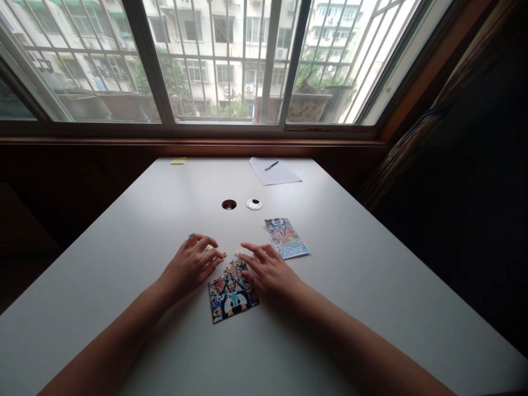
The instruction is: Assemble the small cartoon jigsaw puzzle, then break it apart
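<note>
A partly assembled jigsaw puzzle lies on the white table, showing a blue cartoon dog's face, with a jagged upper edge. My left hand is above its left side, fingers curled, with a small puzzle piece at the fingertips. More loose pieces are partly hidden beneath that hand. On the other side, my right hand has its fingers apart, the lower ones over the puzzle's right edge. A pale loose piece is by its fingertips.
A picture card of the design lies beyond my right hand. Farther back are a round cable hole, its silver cover, a paper sheet with a pen, and yellow sticky notes. A barred window is behind the table.
</note>
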Demonstrator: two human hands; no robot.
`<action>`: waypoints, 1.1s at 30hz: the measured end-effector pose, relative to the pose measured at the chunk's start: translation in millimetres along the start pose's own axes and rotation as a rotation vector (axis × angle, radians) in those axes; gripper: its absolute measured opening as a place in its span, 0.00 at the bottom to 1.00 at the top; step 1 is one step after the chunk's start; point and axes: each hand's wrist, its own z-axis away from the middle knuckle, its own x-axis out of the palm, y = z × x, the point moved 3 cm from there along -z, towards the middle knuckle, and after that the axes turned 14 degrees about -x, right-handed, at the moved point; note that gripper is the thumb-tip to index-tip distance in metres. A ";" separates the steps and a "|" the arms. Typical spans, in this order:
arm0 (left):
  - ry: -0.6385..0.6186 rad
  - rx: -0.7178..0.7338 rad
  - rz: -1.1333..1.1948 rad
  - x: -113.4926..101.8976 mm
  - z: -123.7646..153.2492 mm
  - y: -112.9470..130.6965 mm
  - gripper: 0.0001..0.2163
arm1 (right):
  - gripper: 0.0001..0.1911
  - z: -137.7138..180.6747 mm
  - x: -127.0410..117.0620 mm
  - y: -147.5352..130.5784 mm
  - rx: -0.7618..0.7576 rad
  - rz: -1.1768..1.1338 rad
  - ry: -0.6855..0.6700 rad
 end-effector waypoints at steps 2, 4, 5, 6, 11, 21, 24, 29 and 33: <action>0.006 -0.014 -0.003 -0.9 -0.1 0.6 0.09 | 0.21 -0.6 0.8 0.4 -0.005 -0.016 -0.020; 0.002 -0.020 0.002 -0.3 0.2 1.0 0.09 | 0.21 -1.4 0.9 0.5 -0.010 -0.031 -0.022; -0.004 -0.017 0.007 0.4 0.3 1.1 0.09 | 0.21 -1.8 0.7 0.4 -0.013 -0.035 -0.018; -0.010 -0.012 0.014 1.4 0.4 1.0 0.10 | 0.21 -2.2 0.2 0.3 -0.016 -0.036 -0.012; -0.012 0.022 0.042 3.9 -0.8 -0.2 0.10 | 0.18 -4.5 -2.8 1.3 -0.054 -0.015 0.032; 0.010 0.039 0.097 -0.2 -1.2 1.7 0.08 | 0.05 -5.5 -1.3 13.9 -0.114 -0.053 0.148; 0.003 0.047 0.106 0.0 -0.8 2.2 0.08 | 0.05 -4.6 -0.7 17.9 -0.070 -0.048 0.160; 0.021 0.068 0.128 -3.3 -2.0 6.8 0.08 | 0.05 -2.8 -1.7 20.9 0.027 -0.125 0.236; 0.029 0.082 0.146 -3.8 -2.3 11.1 0.07 | 0.06 -2.8 -2.7 19.4 0.039 -0.267 0.333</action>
